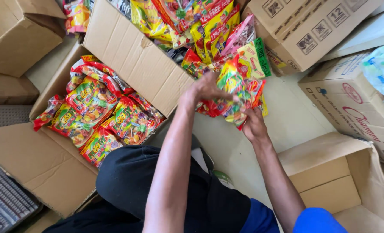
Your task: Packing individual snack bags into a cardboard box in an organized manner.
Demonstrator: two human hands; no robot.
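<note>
Left hand (207, 88): fingers curled over the top of a bundle of candy bags (235, 92), gripping it; right hand (254, 125): closed on the same bundle from below, thumb side up. Bundle of candy bags: glossy red, yellow and green packets, held above the pale floor (287, 116), just in front of a heap of similar packets (187, 21); open cardboard box (49, 164) to the person's left, holding rows of red-and-yellow snack bags (99, 112); its raised flap (134, 56) stands between those bags and the heap; empty brown carton (343, 177) at right, near the right forearm; further printed cartons (312, 26) beyond.
</note>
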